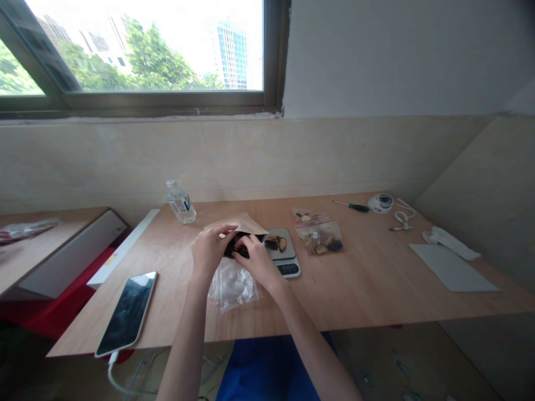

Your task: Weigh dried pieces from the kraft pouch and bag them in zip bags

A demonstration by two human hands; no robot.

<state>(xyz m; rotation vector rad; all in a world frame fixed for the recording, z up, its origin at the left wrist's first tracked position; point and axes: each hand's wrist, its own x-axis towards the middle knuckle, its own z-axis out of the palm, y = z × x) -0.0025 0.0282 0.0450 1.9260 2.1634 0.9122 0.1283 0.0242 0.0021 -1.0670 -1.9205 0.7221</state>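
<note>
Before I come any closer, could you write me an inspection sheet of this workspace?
Surface: pale wooden tabletop
Things in use: brown paper bag; digital scale beside it, carrying dried brown pieces
Clutter: clear plastic bag, zip bags, plastic bottle, smartphone, screwdriver, dome camera, white sheet
Hands: left hand holds the paper bag's edge; right hand has fingers at its opening, grip unclear
Cables: charging cable plugged into the smartphone; white cable beside the dome camera
Surroundings: window, wall; trees and buildings outside

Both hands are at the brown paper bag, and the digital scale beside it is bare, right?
No, the head view shows dark and tan pieces on the digital scale. The left hand and right hand are at the brown paper bag.
</note>
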